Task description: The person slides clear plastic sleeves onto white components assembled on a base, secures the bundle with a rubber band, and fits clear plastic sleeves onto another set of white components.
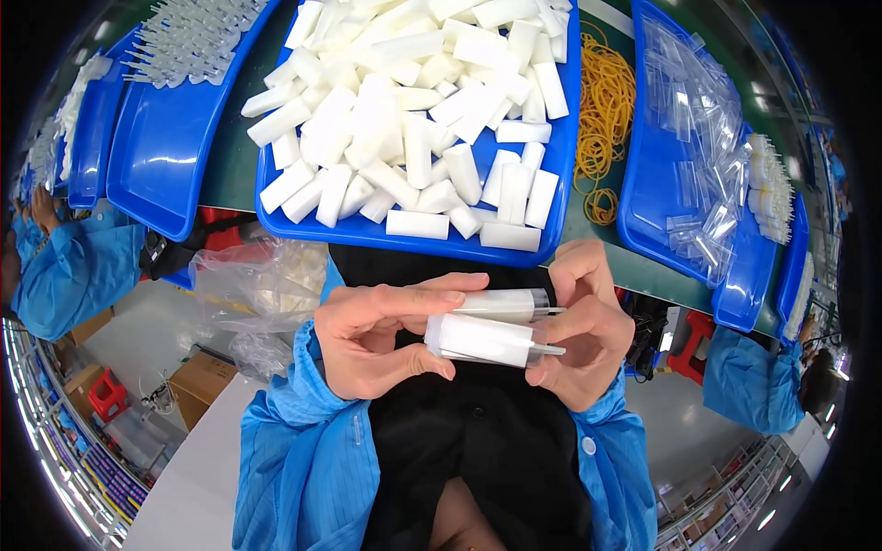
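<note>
Upper sleeve: a clear sleeve with a white block in it, held in front of the chest, below the near edge of the tray of blocks; its long axis runs nearly left to right.
Lower sleeve: a second clear sleeve with a white block in it, just nearer the body; its long axis also runs left to right, the right end dipping slightly toward the body, so the two lie close to parallel.
Ends: a thin pale stem sticks out of the lower sleeve's right end, pointing right; a similar one shows at the upper sleeve's right end.
Left hand: the left hand grasps both sleeves by their left ends, fingers along the far side, thumb on the near side.
Right hand: the right hand has its grip closed at the lower sleeve's right end, thumb and bent fingers about the stem; whether it also presses the upper sleeve, I cannot tell.
Block tray: a blue tray on the green table, heaped with white blocks lying at all angles.
Right of it: yellow rubber bands, then a blue tray of loose clear sleeves.
</note>
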`<state>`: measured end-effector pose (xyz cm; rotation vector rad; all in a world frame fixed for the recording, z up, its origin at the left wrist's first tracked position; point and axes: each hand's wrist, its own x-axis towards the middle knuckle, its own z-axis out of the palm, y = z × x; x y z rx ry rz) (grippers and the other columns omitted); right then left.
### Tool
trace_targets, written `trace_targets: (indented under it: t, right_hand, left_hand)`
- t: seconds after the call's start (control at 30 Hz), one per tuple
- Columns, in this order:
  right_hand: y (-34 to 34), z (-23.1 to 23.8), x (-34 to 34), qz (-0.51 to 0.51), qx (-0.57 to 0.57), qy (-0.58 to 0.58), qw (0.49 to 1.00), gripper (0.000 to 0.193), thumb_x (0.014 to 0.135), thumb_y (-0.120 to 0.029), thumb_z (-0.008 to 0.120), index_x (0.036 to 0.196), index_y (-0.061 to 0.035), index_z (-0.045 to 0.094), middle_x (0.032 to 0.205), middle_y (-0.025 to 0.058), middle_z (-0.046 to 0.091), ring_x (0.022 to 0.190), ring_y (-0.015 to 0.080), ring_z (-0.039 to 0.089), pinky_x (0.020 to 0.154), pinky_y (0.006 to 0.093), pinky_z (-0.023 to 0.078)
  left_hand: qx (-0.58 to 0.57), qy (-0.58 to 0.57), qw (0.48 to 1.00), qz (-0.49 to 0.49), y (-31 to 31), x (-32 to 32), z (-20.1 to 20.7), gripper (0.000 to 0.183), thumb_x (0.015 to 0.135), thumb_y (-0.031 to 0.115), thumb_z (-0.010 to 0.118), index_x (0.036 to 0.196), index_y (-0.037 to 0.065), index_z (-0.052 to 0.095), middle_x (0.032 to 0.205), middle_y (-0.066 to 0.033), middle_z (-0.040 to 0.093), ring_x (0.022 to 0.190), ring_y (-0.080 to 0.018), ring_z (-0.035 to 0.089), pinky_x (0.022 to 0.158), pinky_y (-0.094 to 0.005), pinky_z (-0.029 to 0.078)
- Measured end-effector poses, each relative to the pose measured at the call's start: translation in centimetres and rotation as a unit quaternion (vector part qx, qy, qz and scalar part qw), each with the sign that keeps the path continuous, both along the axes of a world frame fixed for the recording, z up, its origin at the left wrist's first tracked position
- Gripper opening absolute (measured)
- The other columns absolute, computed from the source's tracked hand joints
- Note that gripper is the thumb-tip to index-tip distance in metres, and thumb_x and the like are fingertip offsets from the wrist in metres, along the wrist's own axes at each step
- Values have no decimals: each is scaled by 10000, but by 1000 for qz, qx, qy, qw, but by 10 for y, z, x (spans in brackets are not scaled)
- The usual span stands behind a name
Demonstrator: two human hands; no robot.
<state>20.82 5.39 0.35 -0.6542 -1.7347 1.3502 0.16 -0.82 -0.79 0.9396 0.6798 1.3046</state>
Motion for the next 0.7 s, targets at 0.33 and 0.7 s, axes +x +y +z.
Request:
trace_targets:
  t: [0.33, 0.7]
  right_hand:
    - [2, 1, -3, -42, -16, -21, 999, 333, 564, -202, 822, 782, -43, 627, 861, 73, 409, 784, 184, 383, 682, 281, 313]
    - [-4, -18, -16, -135, -22, 184, 973, 812, 444, -420, 864, 1040, -1, 506, 943, 128, 474, 883, 208, 472, 707, 286, 413]
  left_hand:
    - [-28, -11, 999, 12, 2, -2, 0, 482, 656, -104, 694, 1101, -39, 521, 1188, -294, 475, 1071, -350, 522, 903, -424, 456]
    - [-135, -129, 982, 37, 2, 10, -4, 443, 668, -48, 707, 1063, -41, 509, 1156, -307, 497, 1048, -335, 549, 917, -423, 434]
